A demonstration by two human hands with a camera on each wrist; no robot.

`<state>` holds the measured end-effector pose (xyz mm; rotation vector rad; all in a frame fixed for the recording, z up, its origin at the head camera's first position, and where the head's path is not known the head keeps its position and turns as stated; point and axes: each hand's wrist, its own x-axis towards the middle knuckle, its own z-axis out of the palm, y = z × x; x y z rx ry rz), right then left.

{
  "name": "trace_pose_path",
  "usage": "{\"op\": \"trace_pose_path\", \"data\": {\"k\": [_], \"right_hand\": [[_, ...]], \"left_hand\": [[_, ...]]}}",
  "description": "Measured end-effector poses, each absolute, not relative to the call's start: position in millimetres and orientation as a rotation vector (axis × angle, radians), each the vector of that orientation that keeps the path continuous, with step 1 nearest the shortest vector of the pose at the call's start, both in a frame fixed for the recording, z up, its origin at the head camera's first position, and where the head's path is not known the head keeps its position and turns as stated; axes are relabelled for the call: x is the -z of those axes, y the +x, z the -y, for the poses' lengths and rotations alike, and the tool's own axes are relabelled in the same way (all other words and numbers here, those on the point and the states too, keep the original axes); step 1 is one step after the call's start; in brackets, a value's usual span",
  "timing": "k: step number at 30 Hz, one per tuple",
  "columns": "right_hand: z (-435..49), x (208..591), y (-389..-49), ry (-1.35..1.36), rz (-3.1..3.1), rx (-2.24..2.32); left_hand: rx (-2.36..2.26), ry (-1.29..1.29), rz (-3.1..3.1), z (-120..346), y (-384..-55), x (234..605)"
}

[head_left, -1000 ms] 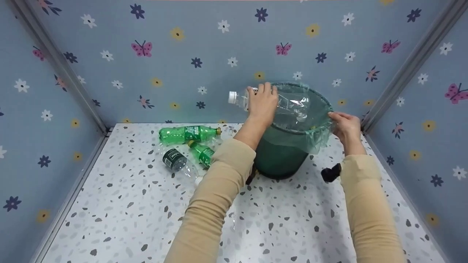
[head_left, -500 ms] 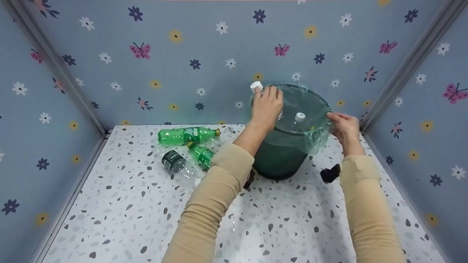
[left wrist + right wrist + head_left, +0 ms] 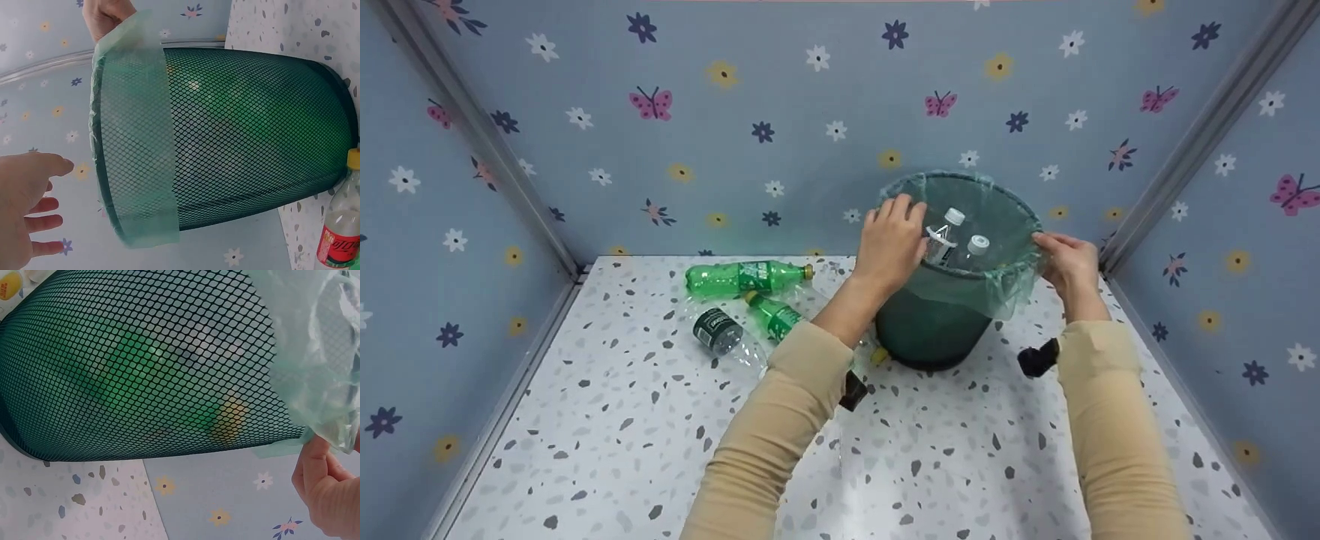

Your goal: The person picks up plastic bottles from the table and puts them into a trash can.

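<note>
A dark green mesh wastebasket (image 3: 934,330) stands lined with a thin green bag (image 3: 138,146) folded over its rim. Two clear bottles with white caps, one a clear bottle (image 3: 941,238) and the other a white-capped bottle (image 3: 976,247), poke up inside it. At the rim's left side is my left hand (image 3: 889,244); the left wrist view shows this hand (image 3: 25,208) with fingers spread, apart from the basket and holding nothing. My right hand (image 3: 1071,262) pinches the bag's edge at the rim's right side, also seen with curled fingers (image 3: 323,481) in the right wrist view.
Left of the basket lie a large green bottle (image 3: 735,277), a smaller green bottle (image 3: 774,315) and a clear bottle with a dark label (image 3: 726,337). A red-labelled bottle (image 3: 340,230) lies beside the basket's base. Patterned panels (image 3: 772,97) enclose the speckled surface (image 3: 607,450).
My left hand has lowered the clear bottle into the basket, let it go and drawn back slightly left. The right hand keeps its pinch on the bag.
</note>
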<state>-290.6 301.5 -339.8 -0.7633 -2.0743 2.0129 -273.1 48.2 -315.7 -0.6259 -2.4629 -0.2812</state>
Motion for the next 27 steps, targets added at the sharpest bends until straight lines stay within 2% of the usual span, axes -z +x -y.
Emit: {"op": "trace_pose_path", "data": {"k": [11, 27], "right_hand": [[-303, 340, -290, -0.773, 2.050, -2.013], [-302, 342, -290, -0.753, 2.078, -1.993]], "left_hand": [[0.600, -0.546, 2.503, -20, -264, 341], [0.850, -0.083, 2.626, 14, -259, 417]]}}
